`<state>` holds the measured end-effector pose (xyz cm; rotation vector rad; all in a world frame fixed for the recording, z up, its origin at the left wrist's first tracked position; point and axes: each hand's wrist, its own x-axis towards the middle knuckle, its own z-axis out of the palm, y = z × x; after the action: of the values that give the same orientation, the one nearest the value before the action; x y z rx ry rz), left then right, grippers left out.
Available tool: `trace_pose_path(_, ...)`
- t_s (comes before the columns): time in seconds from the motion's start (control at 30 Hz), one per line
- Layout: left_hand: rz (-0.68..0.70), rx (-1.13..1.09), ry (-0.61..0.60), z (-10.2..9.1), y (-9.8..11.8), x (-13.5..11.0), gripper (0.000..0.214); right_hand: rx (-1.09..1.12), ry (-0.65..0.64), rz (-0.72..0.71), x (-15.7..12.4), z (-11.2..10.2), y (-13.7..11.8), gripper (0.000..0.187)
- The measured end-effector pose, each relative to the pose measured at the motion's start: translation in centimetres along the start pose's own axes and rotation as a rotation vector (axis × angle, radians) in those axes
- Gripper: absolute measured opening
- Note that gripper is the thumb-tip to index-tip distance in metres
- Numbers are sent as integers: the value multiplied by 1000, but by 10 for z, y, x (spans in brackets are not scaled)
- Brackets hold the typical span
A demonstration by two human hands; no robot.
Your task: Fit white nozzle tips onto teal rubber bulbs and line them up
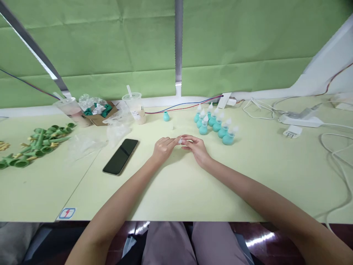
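Observation:
My left hand (163, 149) and my right hand (198, 149) meet over the middle of the table. Between their fingertips they pinch a small white piece (180, 140); my fingers cover part of it, so its full shape is hidden. Beyond and to the right of my hands stand several turquoise round-bottomed bottles (217, 126) with pointed white tops. A single turquoise bottle (166, 116) without a white top stands farther back, left of the group. A small pale piece (173, 127) lies just beyond my fingers.
Left of my hands lies a black phone (120, 156). Behind it are plastic bags (117, 127), a drink cup (134, 108), another cup (73, 111) and a cardboard box (102, 118). Green tubular parts (41, 143) spread at far left. A power strip (300, 120) with white cables lies right.

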<state>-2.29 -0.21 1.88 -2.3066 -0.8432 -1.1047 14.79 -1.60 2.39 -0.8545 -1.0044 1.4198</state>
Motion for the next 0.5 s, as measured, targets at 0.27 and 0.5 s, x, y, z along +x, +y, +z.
trace_pose_path(0.27,103,44,45,-4,1,2,34,-31,-20,21,1,0,-4,30)
trace_pose_path(0.5,125,-18,146,-6,0,4,32,-4,-97,98,-2,1,-10,34)
